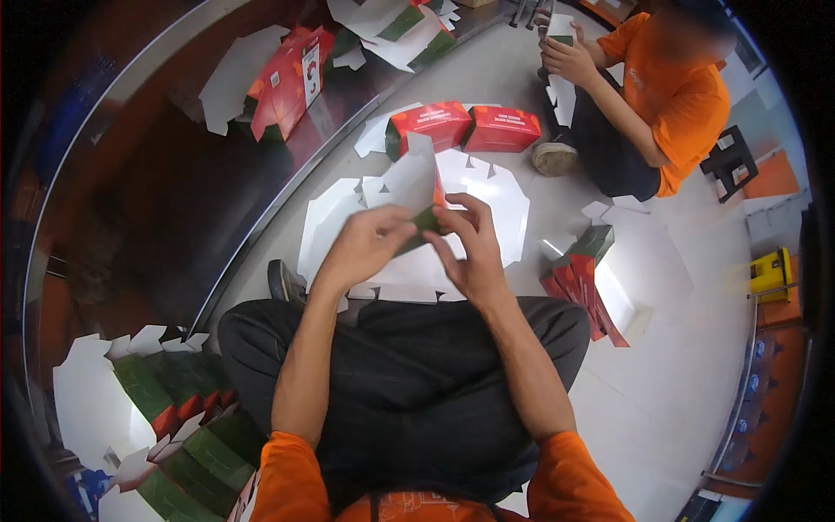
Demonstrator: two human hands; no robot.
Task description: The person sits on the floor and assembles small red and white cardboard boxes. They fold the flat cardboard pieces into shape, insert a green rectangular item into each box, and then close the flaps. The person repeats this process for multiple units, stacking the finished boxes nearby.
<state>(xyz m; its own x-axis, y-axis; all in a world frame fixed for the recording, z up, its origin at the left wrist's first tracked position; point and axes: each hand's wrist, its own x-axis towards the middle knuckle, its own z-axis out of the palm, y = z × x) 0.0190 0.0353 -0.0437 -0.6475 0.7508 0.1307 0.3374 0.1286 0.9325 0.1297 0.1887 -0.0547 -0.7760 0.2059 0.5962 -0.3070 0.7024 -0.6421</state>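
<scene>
In front of my lap, a partly folded cardboard carton [412,178] stands with its white inside showing and a green and red outside. My left hand [367,246] pinches its near green edge, fingers bent. On the other side, my right hand [474,252] grips the same green part between thumb and fingers. Beneath the carton lie flat white carton blanks [497,209], spread on the floor just past my crossed legs. Part of the green panel is hidden behind my fingers.
Two red folded cartons [504,128] sit beyond the blanks. Green and red cartons [187,387] are stacked at my lower left, others [587,287] at my right. A metal-edged counter [261,204] with more cartons [287,83] runs along the left. A seated co-worker [652,96] handles a carton.
</scene>
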